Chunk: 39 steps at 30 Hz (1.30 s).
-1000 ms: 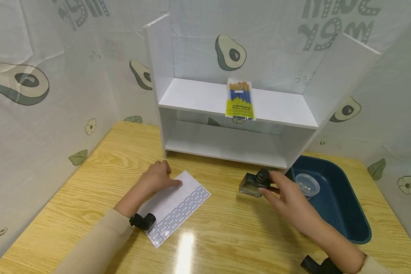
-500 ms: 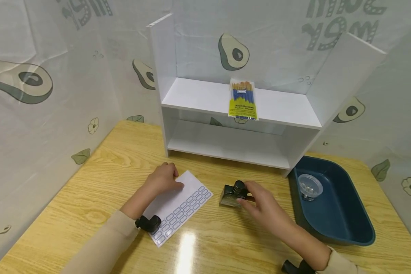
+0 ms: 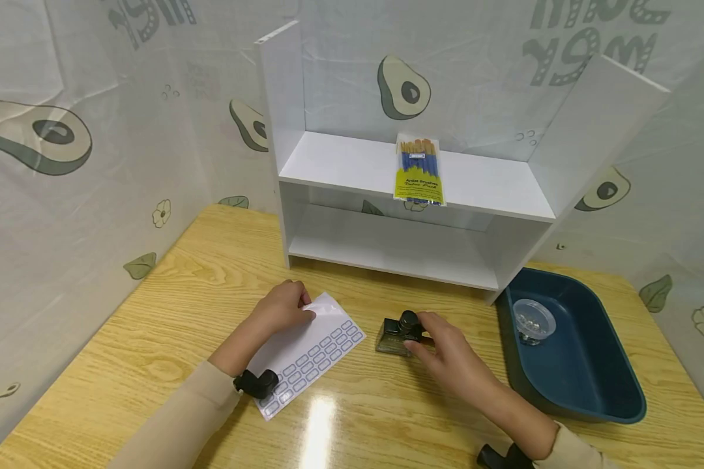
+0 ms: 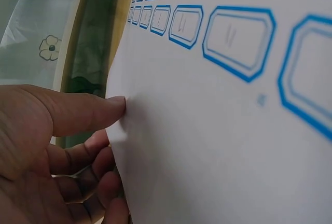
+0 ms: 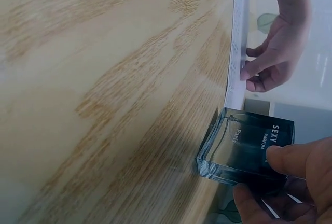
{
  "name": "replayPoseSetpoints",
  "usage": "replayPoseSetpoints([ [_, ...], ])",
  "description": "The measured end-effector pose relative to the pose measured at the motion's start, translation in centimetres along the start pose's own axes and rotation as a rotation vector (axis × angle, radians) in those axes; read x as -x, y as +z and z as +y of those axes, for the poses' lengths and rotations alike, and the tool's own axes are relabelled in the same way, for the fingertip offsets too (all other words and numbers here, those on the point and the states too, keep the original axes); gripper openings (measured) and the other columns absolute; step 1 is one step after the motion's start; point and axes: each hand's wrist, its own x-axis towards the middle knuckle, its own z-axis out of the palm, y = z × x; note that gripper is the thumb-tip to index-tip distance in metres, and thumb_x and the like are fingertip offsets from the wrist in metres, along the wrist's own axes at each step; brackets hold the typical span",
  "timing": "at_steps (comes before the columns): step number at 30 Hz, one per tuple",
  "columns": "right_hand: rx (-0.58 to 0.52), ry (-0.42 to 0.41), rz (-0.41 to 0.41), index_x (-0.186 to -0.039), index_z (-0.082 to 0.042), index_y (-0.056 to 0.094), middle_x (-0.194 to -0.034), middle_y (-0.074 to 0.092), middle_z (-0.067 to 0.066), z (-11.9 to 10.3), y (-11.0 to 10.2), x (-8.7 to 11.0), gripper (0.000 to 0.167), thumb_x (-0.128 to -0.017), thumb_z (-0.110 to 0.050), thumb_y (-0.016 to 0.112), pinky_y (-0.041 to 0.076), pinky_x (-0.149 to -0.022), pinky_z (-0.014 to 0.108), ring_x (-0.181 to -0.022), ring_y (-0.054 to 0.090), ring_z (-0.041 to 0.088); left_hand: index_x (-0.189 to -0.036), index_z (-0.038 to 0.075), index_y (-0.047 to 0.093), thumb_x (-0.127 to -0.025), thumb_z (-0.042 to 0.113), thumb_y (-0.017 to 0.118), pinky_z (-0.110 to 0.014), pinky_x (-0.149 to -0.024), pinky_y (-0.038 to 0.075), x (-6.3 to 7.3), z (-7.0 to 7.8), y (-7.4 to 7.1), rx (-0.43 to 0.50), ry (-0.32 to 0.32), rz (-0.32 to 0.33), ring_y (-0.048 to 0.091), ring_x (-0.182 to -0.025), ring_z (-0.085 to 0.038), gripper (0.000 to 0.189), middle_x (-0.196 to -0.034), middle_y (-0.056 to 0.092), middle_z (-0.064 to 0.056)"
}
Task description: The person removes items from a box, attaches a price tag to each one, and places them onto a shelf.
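A white sheet of blue-bordered labels (image 3: 313,361) lies slanted on the table at the left. My left hand (image 3: 283,309) pinches its far edge, thumb (image 4: 104,109) on top and fingertips underneath; that edge bends up slightly. To the right of the sheet, my right hand (image 3: 453,352) holds a dark glass perfume bottle (image 3: 392,341) with a round black cap. The bottle stands low over the tabletop, and its lettering shows in the right wrist view, where the thumb presses one face (image 5: 254,136) of it and other fingers curl behind.
A white two-tier shelf (image 3: 396,247) stands at the back. A pack of artist brushes (image 3: 419,174) leans over its upper board edge. At the right, a dark blue basin (image 3: 592,365) holds a small clear round container (image 3: 534,319) with small shiny pieces.
My right hand has brought the perfume bottle leftward and nearer, away from the basin and toward the label sheet. The left hand has stayed at the sheet's edge, which now lifts slightly.
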Motion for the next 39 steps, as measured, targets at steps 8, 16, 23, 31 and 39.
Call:
replayPoseSetpoints([
  [8,0.01,0.013,-0.005,-0.135,0.002,0.06,-0.125,0.068,0.016,0.1,0.1,-0.1,0.039,-0.099,-0.009,0.07,0.061,-0.087,0.043,-0.119,0.068,0.034,-0.1,0.002,0.063,-0.089,0.011,0.078,-0.029,-0.07,0.045,-0.2,-0.1,0.0,0.025,0.019,-0.009,0.054,-0.083,-0.02,0.02,-0.092,0.06,-0.008],
  [16,-0.02,0.006,-0.004,-0.13,-0.002,0.064,-0.12,0.069,0.011,-0.1,0.3,-0.2,0.034,-0.097,-0.007,0.072,0.063,-0.088,0.034,-0.117,0.069,0.029,-0.108,0.0,0.063,-0.089,0.011,0.08,-0.028,-0.07,0.043,-0.5,-0.3,0.2,0.071,0.029,-0.023,0.053,-0.081,-0.019,0.028,-0.089,0.059,-0.008],
  [23,-0.025,0.038,-0.033,-0.13,-0.002,0.063,-0.121,0.068,0.011,-0.2,0.0,-0.4,0.036,-0.096,-0.008,0.074,0.063,-0.09,0.038,-0.116,0.069,0.027,-0.096,-0.002,0.065,-0.093,0.008,0.073,-0.026,-0.066,0.038,-0.7,-0.3,0.2,0.108,0.115,0.008,0.047,-0.073,-0.017,0.013,-0.076,0.051,-0.004],
  [31,-0.055,0.023,-0.072,-0.144,0.0,0.054,-0.135,0.06,0.018,-0.6,-1.0,-0.3,0.058,-0.099,-0.03,0.074,0.058,-0.102,0.049,-0.126,0.063,0.034,-0.099,0.003,0.062,-0.102,0.007,0.061,-0.027,-0.062,0.038,0.1,1.2,-0.9,0.245,0.287,0.22,0.045,-0.066,-0.014,0.005,-0.08,0.057,-0.01],
  [39,-0.107,-0.051,0.133,-0.135,-0.001,0.06,-0.135,0.066,0.018,-1.0,-2.3,-1.2,0.035,-0.106,-0.02,0.063,0.058,-0.101,0.052,-0.123,0.066,0.035,-0.11,0.006,0.066,-0.106,0.008,0.057,-0.025,-0.062,0.04,1.6,4.9,-2.6,0.212,0.442,0.31,0.046,-0.066,-0.013,0.01,-0.079,0.061,-0.006],
])
